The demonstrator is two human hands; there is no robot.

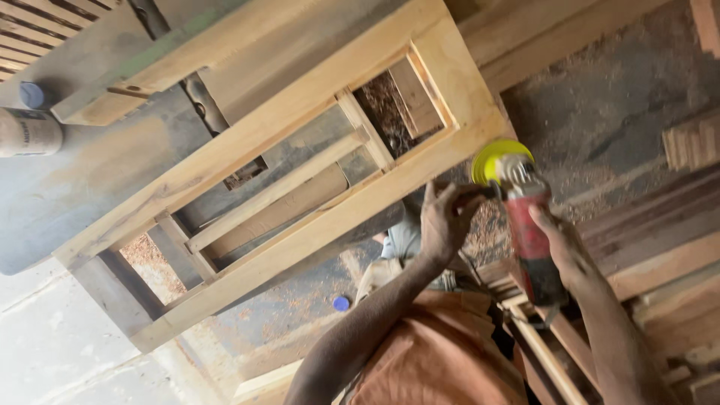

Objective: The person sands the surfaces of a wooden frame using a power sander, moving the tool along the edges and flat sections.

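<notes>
A red angle grinder (529,232) with a yellow sanding disc (496,159) is held in both hands. My right hand (564,251) wraps the red body from the right. My left hand (444,221) grips the grinder's front end, just left of the disc. The disc sits at the corner edge of a pale wooden frame (300,232), which has several rails and openings. Whether the disc touches the wood cannot be told. The frame lies tilted across a grey machine table (90,172).
A cylindrical container (26,131) lies on the grey table at far left. Sawdust covers the floor, with a small blue cap (341,303) on it. Stacked wooden planks (660,255) fill the right side. My orange clothing (442,352) shows at the bottom.
</notes>
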